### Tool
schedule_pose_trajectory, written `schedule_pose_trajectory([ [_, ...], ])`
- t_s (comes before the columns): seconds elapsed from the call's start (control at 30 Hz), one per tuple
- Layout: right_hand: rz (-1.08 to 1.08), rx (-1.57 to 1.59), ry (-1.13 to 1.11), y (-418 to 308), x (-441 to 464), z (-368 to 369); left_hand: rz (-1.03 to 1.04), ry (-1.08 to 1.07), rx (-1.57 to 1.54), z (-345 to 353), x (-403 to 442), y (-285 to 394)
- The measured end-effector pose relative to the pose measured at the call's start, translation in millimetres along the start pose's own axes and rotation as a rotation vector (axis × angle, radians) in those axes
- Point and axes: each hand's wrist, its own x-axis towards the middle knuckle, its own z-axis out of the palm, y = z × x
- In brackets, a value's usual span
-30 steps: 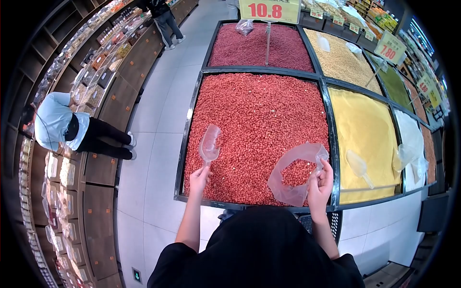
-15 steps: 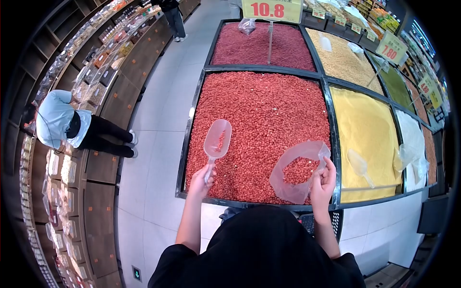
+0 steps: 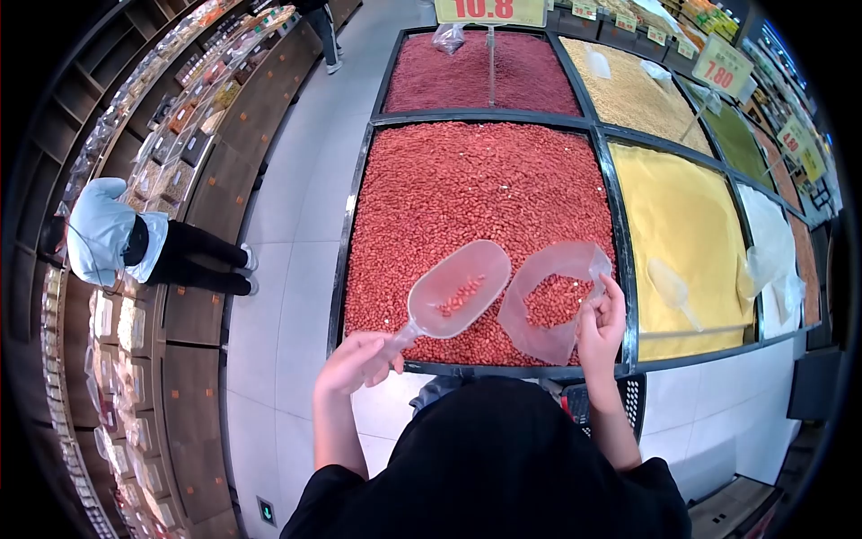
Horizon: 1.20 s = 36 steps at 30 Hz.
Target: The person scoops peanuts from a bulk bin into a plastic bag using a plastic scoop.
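Note:
My left hand (image 3: 361,361) is closed round the handle of a translucent plastic scoop (image 3: 435,301). A few red-skinned peanuts lie in the scoop's bowl, which is tilted toward the bag. Between my right thumb and fingers is the rim of a clear plastic bag (image 3: 530,328); my right hand (image 3: 602,325) grips it at its right side. The bag's mouth is spread wide, and peanuts show within its ring. Whether those are inside the bag or seen through it, I cannot tell. Both hands are over the front part of a bin of red peanuts (image 3: 476,193).
Black dividers (image 3: 620,260) frame the bins. A yellow grain bin (image 3: 678,207) at right holds another scoop (image 3: 669,286). A dark red bean bin (image 3: 530,76) lies behind, under a price sign (image 3: 489,9). At left, a person (image 3: 135,238) leans over a shelf counter (image 3: 211,198).
My left hand has moved down and slightly left, swinging the scoop's bowl rightward and closer to the bag. The right hand still holds the bag in nearly the same place.

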Motion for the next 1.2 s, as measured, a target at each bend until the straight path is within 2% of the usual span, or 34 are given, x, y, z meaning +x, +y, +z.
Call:
schedule_pose_trajectory([
  [0.13,0.004,0.007,-0.01,-6,-1,-4,-0.023,-0.128,0.097,27,1,12],
  [0.3,-0.015,0.001,-0.012,-4,-1,-9,-0.126,-0.162,0.203,76,32,20],
  [0.37,-0.027,-0.009,-0.007,-5,-3,-12,-0.199,-0.157,0.51,101,51,22],
  [0.43,-0.005,0.033,-0.017,-9,-4,-12,-0.213,-0.103,0.552,121,66,13],
  [0.5,-0.025,0.019,-0.002,-12,-4,-12,0.06,0.005,0.921,140,77,7],
  [0.53,-0.021,0.022,0.001,-14,-5,-13,0.1,0.029,1.051,148,81,9],
  [0.63,-0.029,0.007,0.012,-16,-7,-16,0.119,0.033,1.162,160,87,13],
  [0.77,-0.072,0.01,0.024,-12,-7,-21,0.241,0.043,1.171,152,88,1],
  [0.83,-0.056,0.005,0.017,-16,-7,-22,0.372,0.113,1.168,144,84,-4],
  [0.97,-0.009,0.001,0.018,-20,-7,-19,0.362,0.16,1.102,125,73,-9],
  [1.03,-0.005,0.006,0.01,-21,-7,-19,0.23,0.181,0.934,112,60,-8],
  [1.1,0.0,0.01,0.004,-19,-7,-20,0.227,0.185,0.872,92,48,-18],
  [1.17,-0.023,-0.029,0.009,-13,-6,-21,0.294,0.235,0.428,63,40,-43],
  [1.2,-0.022,-0.028,0.005,-10,-6,-22,0.26,0.279,0.346,44,37,-57],
])
